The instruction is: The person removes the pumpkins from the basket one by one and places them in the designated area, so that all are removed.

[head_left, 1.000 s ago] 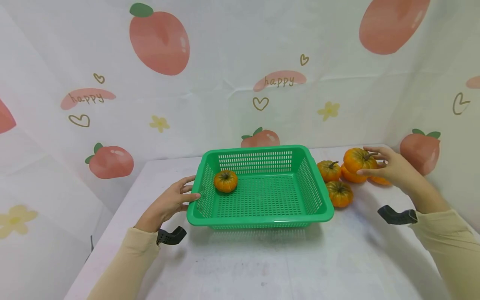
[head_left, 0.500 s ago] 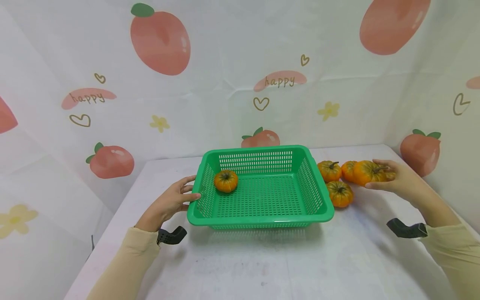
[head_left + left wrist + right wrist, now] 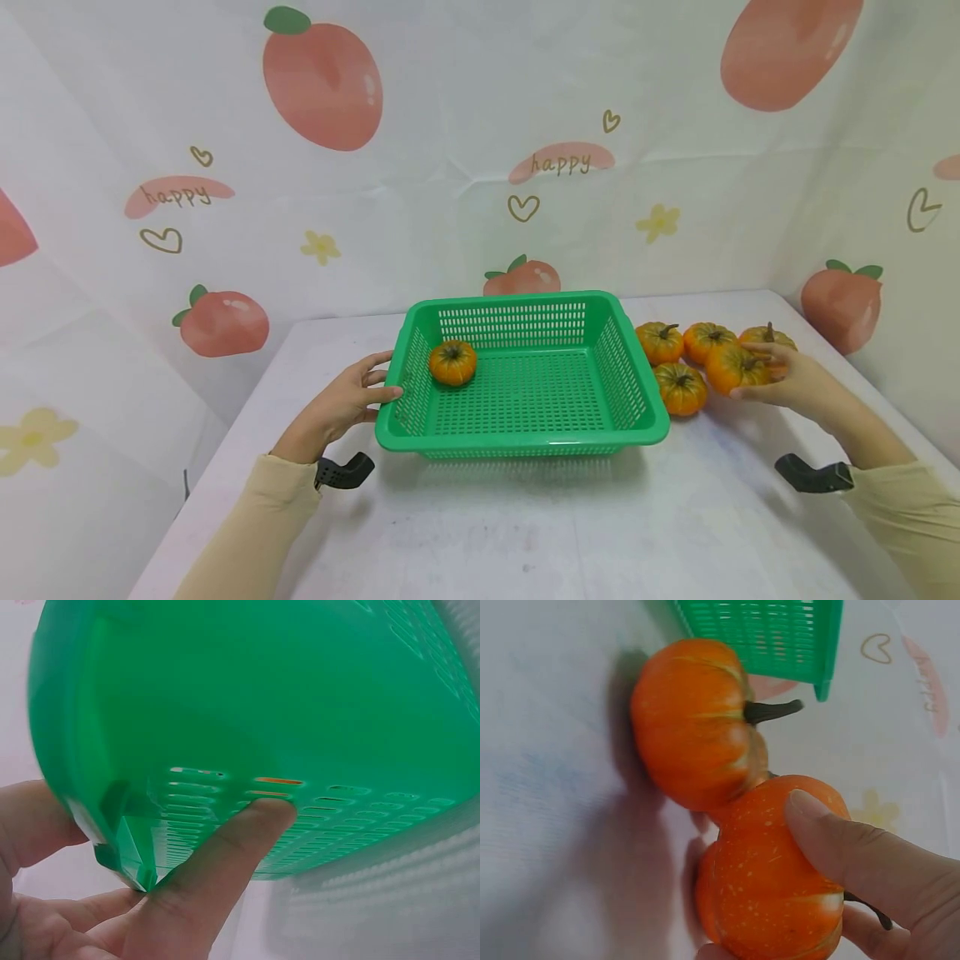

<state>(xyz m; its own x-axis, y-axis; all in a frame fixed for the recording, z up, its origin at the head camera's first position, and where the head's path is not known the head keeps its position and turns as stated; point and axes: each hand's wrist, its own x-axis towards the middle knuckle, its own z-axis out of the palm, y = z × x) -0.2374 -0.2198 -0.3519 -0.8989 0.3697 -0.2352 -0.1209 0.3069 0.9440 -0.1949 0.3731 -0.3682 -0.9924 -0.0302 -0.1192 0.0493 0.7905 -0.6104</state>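
Note:
My right hand (image 3: 791,379) grips a small orange pumpkin (image 3: 737,372) at the right of the table, thumb on its near side and fingers on its far side. In the right wrist view this pumpkin (image 3: 772,877) is close over the table, overlapping another pumpkin behind it. My left hand (image 3: 341,406) holds the left rim of a green plastic basket (image 3: 525,444). Up close in the left wrist view, one finger (image 3: 240,844) lies along the slotted outer wall (image 3: 225,697). One pumpkin (image 3: 453,363) sits inside the basket, at its left.
Beside the basket's right wall stand two pumpkins, one behind (image 3: 660,342) and one in front (image 3: 681,389). Two more, a pumpkin (image 3: 708,340) and a pumpkin (image 3: 767,335), sit behind the held one. A printed cloth (image 3: 420,125) hangs behind the white table (image 3: 495,533).
My right hand has brought the held pumpkin down, toward me and slightly right, from above the rear pumpkins to in front of them. The left hand and basket stay put.

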